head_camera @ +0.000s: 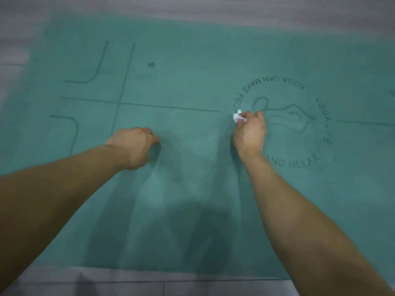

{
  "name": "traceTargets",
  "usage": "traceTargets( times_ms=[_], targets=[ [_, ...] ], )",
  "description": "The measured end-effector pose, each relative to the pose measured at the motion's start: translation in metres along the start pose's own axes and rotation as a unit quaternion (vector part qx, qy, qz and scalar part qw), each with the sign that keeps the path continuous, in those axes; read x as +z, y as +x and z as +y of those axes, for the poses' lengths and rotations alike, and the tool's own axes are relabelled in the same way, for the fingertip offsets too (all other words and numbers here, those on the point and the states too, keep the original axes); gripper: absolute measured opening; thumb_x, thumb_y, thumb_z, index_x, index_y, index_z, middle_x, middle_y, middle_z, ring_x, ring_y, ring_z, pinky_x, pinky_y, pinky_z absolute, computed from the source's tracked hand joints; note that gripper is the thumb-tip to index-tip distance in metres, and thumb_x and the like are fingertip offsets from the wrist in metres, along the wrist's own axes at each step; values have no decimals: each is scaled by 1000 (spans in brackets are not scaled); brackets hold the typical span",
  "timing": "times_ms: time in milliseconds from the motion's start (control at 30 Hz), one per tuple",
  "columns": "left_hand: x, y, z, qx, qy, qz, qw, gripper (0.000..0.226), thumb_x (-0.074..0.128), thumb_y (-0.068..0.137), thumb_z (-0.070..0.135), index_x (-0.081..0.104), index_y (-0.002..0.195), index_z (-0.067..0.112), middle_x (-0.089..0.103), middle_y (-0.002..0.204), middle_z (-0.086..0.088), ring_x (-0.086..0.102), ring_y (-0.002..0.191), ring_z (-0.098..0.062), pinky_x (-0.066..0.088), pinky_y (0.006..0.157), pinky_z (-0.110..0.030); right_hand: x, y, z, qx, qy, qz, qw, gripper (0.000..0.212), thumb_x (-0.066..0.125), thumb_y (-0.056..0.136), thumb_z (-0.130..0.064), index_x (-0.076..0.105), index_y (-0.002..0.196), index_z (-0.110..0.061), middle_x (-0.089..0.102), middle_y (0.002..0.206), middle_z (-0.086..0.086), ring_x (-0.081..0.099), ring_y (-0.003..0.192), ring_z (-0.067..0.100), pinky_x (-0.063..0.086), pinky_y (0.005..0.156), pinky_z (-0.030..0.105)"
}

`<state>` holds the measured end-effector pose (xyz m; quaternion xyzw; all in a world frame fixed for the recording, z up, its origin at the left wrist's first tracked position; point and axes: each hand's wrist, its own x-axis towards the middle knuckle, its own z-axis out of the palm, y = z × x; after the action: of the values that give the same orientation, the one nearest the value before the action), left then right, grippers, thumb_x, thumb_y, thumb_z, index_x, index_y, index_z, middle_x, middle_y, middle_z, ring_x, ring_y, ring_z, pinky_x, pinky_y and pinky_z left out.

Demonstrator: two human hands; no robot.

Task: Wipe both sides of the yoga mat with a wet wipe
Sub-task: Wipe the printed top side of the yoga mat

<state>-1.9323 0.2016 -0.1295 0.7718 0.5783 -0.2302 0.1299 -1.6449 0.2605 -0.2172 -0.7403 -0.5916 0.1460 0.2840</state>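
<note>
While the teal yoga mat (pixel 192 82) lies flat and unrolled across a grey plank floor (pixel 192 5), both bare forearms reach out over it from the near edge. The mat fills most of the view; floor shows along the far edge and in a strip at the near edge.

Right hand (pixel 249 133): fingers curled around a crumpled white wet wipe (pixel 238 116), which sticks out on the thumb side. The wipe is pressed to the mat at the left rim of the printed round logo (pixel 284 122), over the lettering there. Legible parts of the ring of text: "YOGA CAN MAKE PEO…", "YOGA LIFE", "…ND RELAX". A line drawing sits inside the ring.

Left hand (pixel 136 146): fingers curled under into a loose fist, knuckles resting on the mat, nothing seen in it. It sits well apart from the right hand, just below the printed alignment lines (pixel 128 103). A dark dot (pixel 151 64) is printed farther up.

Shadows of the arms fall on the near part of the mat.
</note>
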Motion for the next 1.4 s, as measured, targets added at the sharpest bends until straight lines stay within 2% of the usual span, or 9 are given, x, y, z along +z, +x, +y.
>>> traceTargets(
  times_ms=[100,233,467,667,833,1100,1200,1333,1400],
  targets=[
    [-1,-9,-7,-55,-15,42,997,15,69,90,38,66,97,25,70,116,-3,67,110,-31,50,82,-35,42,-83,-63,-222,31,-162,961,19,63,101,-13,79,111,-12,60,97,9,64,90,32,51,84,37],
    [38,-42,-10,-153,-109,140,972,37,68,92,49,54,72,22,68,94,-6,67,93,-35,49,72,-37,47,-107,-70,-422,26,-201,883,19,68,100,-25,79,116,-24,58,91,2,58,91,26,48,79,37],
    [99,-96,-39,-219,-135,244,935,22,60,101,31,72,91,16,67,96,-6,66,95,-38,55,73,-46,35,39,-6,-55,-133,-30,989,33,48,93,-11,75,110,-19,65,118,12,58,99,29,44,84,30],
    [105,-115,-57,-293,-162,207,919,12,67,93,28,76,87,21,66,98,-4,66,94,-37,55,73,-42,108,-108,-149,-260,15,-215,941,21,60,98,-9,79,108,-11,62,107,15,67,96,33,54,88,34],
    [108,-127,-45,-289,-156,185,926,26,74,90,43,65,75,24,64,93,-3,65,92,-36,53,71,-40,78,-184,-123,-408,44,-240,880,21,67,99,-16,78,116,-17,57,92,8,60,87,33,52,77,39],
    [104,-122,-12,-252,-156,201,934,40,59,100,49,68,77,18,64,91,-7,63,88,-37,50,70,-40,-3,-84,3,-29,-55,-13,998,23,62,97,-14,79,112,-11,63,101,18,61,98,41,48,89,42],
    [100,-116,0,-249,-160,191,936,39,57,101,44,67,79,14,65,94,-12,63,90,-40,52,72,-44,26,-182,-54,-147,34,-115,982,22,64,98,-15,79,113,-8,60,94,14,62,93,39,51,82,40],
    [92,-106,16,-223,-154,190,944,36,58,101,42,67,82,14,65,97,-13,65,92,-40,50,73,-43,14,-281,-73,-450,50,-290,843,21,62,99,-21,77,112,-17,61,96,7,57,95,29,46,80,40],
    [87,-99,20,-199,-143,194,950,36,57,102,42,67,81,14,64,96,-12,64,91,-40,50,72,-43,-10,-250,-32,-395,50,-230,888,23,70,97,-18,78,118,-24,65,97,1,61,94,26,48,82,39]
  ],
)
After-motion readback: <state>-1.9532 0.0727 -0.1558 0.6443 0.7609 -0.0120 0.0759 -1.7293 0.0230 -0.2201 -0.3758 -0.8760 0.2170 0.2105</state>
